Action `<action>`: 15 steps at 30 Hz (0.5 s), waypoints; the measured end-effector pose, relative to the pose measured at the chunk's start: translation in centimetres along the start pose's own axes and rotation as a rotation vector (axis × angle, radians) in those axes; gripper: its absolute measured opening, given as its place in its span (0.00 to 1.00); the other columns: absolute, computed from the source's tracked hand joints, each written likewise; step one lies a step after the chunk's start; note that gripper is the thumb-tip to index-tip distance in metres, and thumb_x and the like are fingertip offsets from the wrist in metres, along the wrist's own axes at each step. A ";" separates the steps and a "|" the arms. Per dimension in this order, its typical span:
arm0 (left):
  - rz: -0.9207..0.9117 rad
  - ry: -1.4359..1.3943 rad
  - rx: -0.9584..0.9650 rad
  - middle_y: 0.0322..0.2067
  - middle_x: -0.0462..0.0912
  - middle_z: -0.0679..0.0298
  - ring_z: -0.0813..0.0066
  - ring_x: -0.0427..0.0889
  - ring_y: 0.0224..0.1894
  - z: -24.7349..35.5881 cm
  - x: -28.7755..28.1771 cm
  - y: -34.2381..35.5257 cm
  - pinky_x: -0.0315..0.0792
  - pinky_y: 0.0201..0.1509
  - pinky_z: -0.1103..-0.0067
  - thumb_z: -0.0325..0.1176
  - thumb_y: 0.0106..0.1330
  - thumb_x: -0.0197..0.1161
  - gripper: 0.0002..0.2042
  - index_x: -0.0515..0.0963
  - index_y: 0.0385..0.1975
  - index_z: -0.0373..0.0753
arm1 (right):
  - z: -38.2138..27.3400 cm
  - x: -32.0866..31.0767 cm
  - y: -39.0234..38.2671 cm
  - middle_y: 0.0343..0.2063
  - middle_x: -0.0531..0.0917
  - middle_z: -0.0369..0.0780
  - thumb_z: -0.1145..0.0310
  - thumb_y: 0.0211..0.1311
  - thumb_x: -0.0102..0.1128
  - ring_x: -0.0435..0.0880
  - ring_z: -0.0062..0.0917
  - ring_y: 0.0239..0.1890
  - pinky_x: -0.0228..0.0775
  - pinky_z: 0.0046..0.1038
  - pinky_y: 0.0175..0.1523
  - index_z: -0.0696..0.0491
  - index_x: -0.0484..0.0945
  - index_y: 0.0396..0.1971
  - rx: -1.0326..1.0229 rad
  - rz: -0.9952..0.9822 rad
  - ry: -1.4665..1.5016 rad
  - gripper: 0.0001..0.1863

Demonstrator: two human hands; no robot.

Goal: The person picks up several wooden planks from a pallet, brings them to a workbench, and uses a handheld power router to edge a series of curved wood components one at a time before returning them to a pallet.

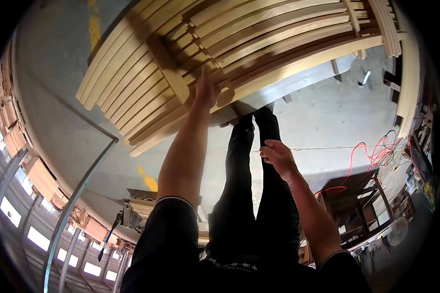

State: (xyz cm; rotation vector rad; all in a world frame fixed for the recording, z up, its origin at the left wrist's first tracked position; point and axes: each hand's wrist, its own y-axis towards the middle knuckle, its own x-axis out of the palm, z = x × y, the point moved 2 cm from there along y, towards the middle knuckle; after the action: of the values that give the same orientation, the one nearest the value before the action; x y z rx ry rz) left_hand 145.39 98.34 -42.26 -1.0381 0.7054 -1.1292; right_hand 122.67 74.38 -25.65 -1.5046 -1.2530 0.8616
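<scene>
A stack of long pale wooden strips (127, 83) lies in rows ahead of me, with a shorter crosspiece (167, 66) across them. My left hand (205, 91) reaches out over the near side of the stack, beside the crosspiece's near end. Its fingers point away from me, stretched out, and nothing shows in them; whether they touch the wood I cannot tell. Lower down, my right hand (279, 157) hangs in front of my right leg, apart from the wood. Its fingers are loosely bent, open, with nothing seen in them.
A grey metal pole (80, 188) rises at the left. Red cable (371, 154) lies coiled on the floor at the right, near a dark wooden frame (359, 198). More long strips (408, 88) stand along the far right. Behind me on the left is a clamp-like tool (130, 216).
</scene>
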 end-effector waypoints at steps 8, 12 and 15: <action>0.069 0.006 -0.155 0.29 0.76 0.68 0.75 0.75 0.28 -0.1 4.9 5.8 0.67 0.28 0.74 0.70 0.68 0.63 0.29 0.82 0.47 0.48 | -5.2 1.4 10.3 0.44 0.87 0.36 0.64 0.73 0.68 0.87 0.20 0.47 0.78 0.25 0.52 0.61 0.75 0.62 -0.034 -0.181 -0.008 0.25; 0.191 0.093 -0.050 0.32 0.82 0.68 0.75 0.78 0.29 -1.1 6.4 6.3 0.70 0.28 0.77 0.63 0.70 0.65 0.25 0.84 0.46 0.45 | -10.7 2.1 13.3 0.48 0.86 0.38 0.64 0.74 0.66 0.86 0.21 0.48 0.78 0.25 0.54 0.62 0.72 0.66 -0.042 -0.196 0.009 0.27; 0.252 0.008 0.136 0.40 0.86 0.65 0.73 0.83 0.37 -1.7 4.2 7.2 0.77 0.35 0.71 0.59 0.72 0.65 0.25 0.84 0.50 0.42 | -14.4 5.0 15.1 0.44 0.85 0.35 0.66 0.71 0.67 0.81 0.16 0.42 0.74 0.21 0.46 0.63 0.76 0.61 -0.193 -0.124 0.186 0.24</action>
State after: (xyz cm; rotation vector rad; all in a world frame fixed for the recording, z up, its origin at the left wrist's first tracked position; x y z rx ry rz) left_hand 147.92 94.44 -49.34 -0.8054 0.7337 -0.9488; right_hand 141.65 75.74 -35.65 -1.6001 -1.3038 0.5190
